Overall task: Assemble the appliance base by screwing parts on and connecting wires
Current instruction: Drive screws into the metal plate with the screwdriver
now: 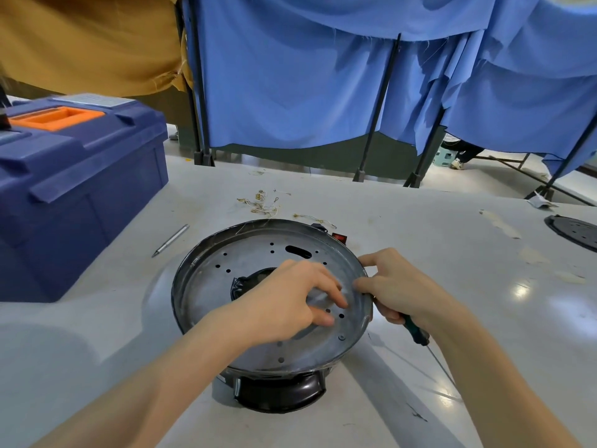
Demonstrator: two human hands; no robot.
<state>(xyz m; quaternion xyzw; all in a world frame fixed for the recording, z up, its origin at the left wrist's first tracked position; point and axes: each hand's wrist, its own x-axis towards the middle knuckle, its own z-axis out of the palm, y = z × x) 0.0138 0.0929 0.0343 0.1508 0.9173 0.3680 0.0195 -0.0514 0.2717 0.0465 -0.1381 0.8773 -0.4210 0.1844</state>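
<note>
Fastening the round silver perforated metal plate [226,286] onto the upturned black appliance base [281,396] looks like the step in hand, mid-way across the pale grey table [420,221], right in front of the person. The left hand [290,295] rests bent fingertips on the flat, face-up plate beside two small holes near its right rim; whether they pinch a screw I cannot tell. The right hand [397,286] touches that rim with thumb and forefinger while its other fingers clamp a green-and-black-handled screwdriver [416,333]. Its long axis runs from the palm toward the person and rightward, thin shaft pointing away from the plate, so next it likely needs turning tip-down over a hole. One small seated screw [341,337] sits near the rim.
</note>
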